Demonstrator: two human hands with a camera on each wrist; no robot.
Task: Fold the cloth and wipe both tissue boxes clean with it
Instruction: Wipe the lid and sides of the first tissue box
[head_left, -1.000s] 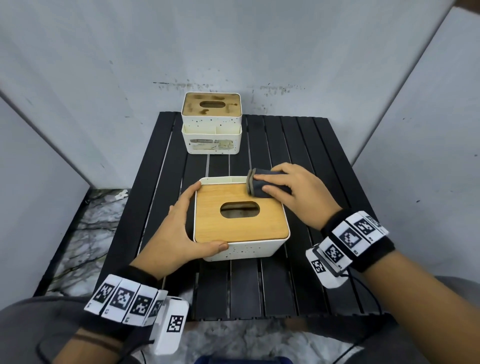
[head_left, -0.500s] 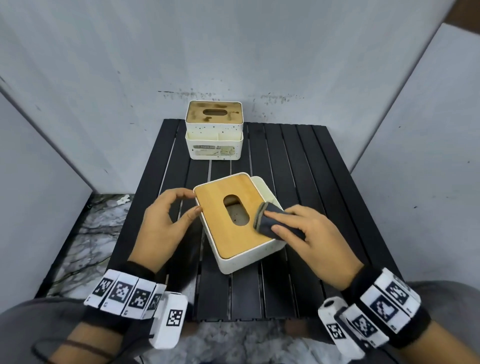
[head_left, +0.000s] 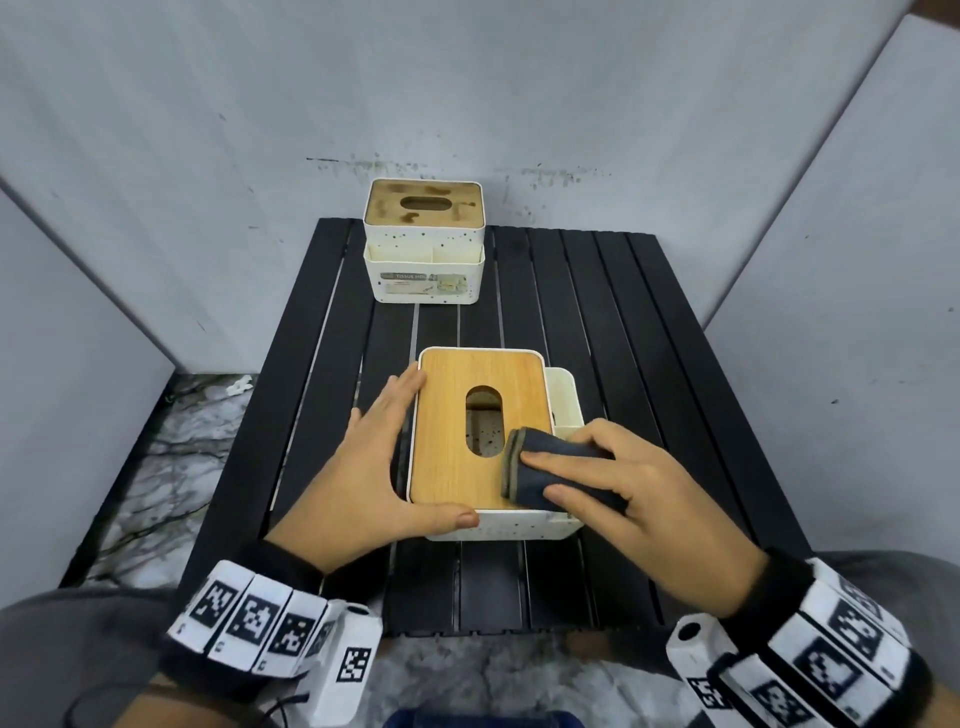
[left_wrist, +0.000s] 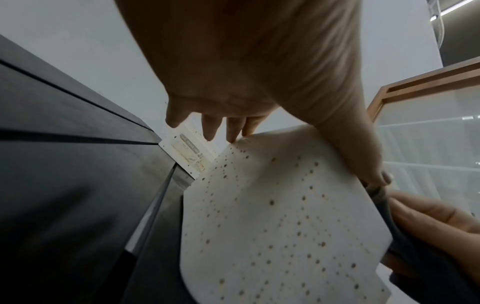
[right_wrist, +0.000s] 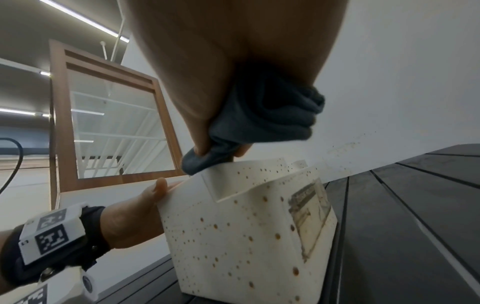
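overhead, the right hand (head_left: 654, 499) pinches the folded cloth (head_left: 550, 470) onto the near tissue box (head_left: 467, 431) lid, while the left hand (head_left: 363, 467), fingers straight and released, braces the box's side, likely to stop it sliding on the counter (head_left: 597, 291). the left wrist view shows those fingers (left_wrist: 233, 127) flat on its speckled wall; the right wrist view shows cloth bunched under curled fingers (right_wrist: 200, 131), and the stained far tissue box (head_left: 423, 244) sits well beyond both hands.

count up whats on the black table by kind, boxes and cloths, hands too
tissue boxes: 2 (near tissue box under the hands, far tissue box at the back of the table)
cloths: 1 (folded dark cloth on the near lid)
hands: 2 (left hand steadying the near box, right hand holding the cloth)
total: 5
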